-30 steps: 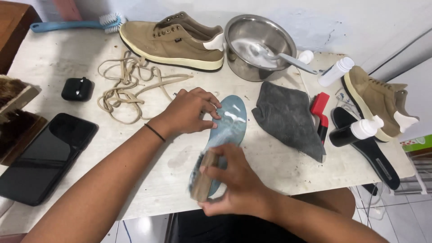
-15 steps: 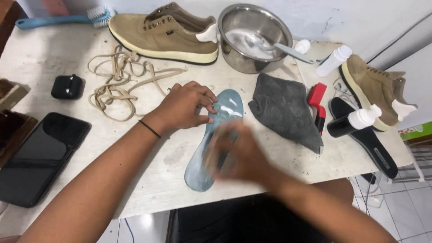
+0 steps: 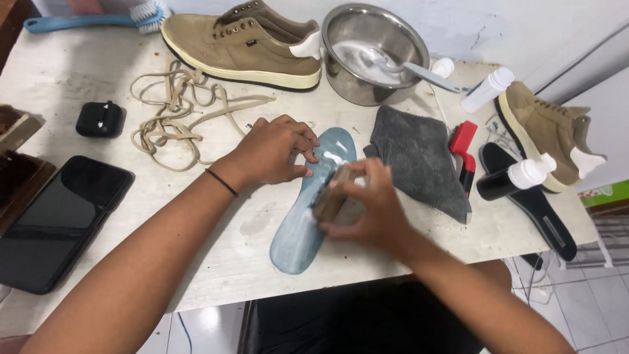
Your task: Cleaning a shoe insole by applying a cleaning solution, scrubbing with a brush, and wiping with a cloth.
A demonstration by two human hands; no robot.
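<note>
A pale blue shoe insole [image 3: 298,239] lies lengthwise on the white table [image 3: 85,85], wet with foam near its far end. My left hand [image 3: 272,151] presses down on the insole's far end, fingers spread over its edge. My right hand [image 3: 367,206] grips a small wooden brush [image 3: 331,196] and holds it against the middle of the insole. A thin black band circles my left wrist.
Tan shoe [image 3: 239,42], loose laces [image 3: 180,115], metal bowl [image 3: 373,52] with a brush in it, grey cloth [image 3: 419,157], red-handled brush [image 3: 464,154], two bottles [image 3: 514,180], a second shoe [image 3: 547,134] and a black insole [image 3: 537,210] at right. Phone [image 3: 56,219] and black case [image 3: 99,119] at left.
My right hand with the brush has moved up the insole from its near end toward the middle. My left hand has stayed on the far end.
</note>
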